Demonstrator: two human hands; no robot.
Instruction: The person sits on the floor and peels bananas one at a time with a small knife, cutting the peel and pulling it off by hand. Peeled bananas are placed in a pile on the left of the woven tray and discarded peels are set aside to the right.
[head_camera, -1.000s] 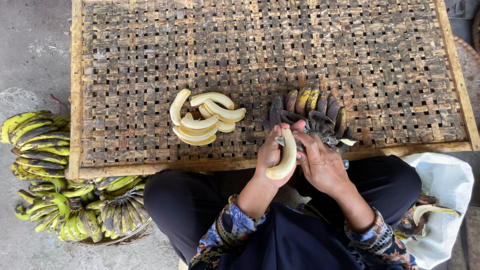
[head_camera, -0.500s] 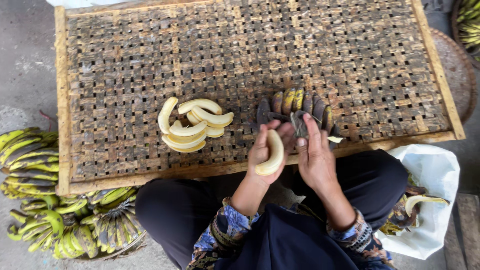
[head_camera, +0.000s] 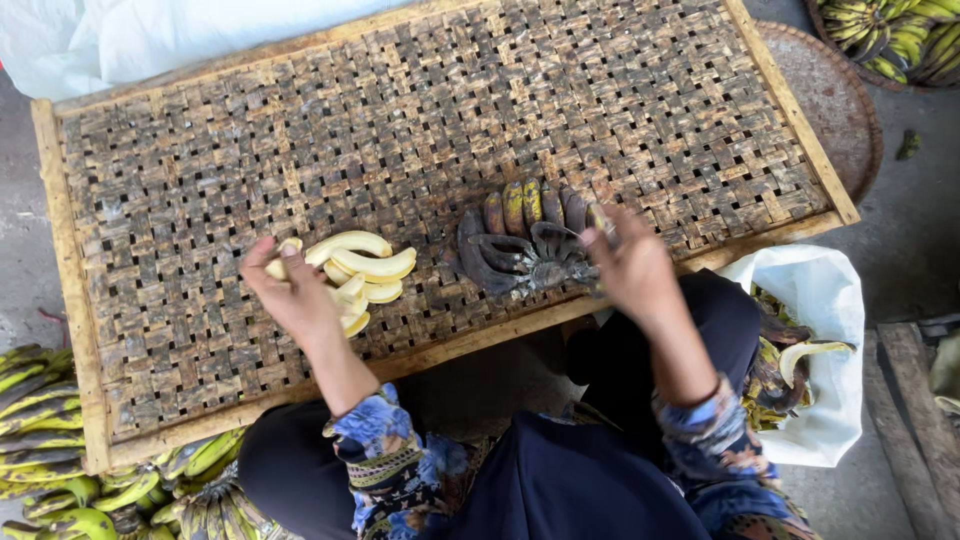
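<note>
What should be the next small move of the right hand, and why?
Probably pull one fruit off the dark bunch of unpeeled bananas: the right hand touches it, while the left hand rests at the pile of peeled pale yellow bananas.

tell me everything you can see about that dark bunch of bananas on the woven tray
The dark bunch of bananas lies on the woven tray near its front edge, right of the peeled bananas. Its fruits fan out from one stem; most skins are blackened, while a few at the top show yellow-brown. Some curl forward, limp and overripe-looking. The right hand rests against its right end; the left hand is apart from it, at the peeled pile.
</note>
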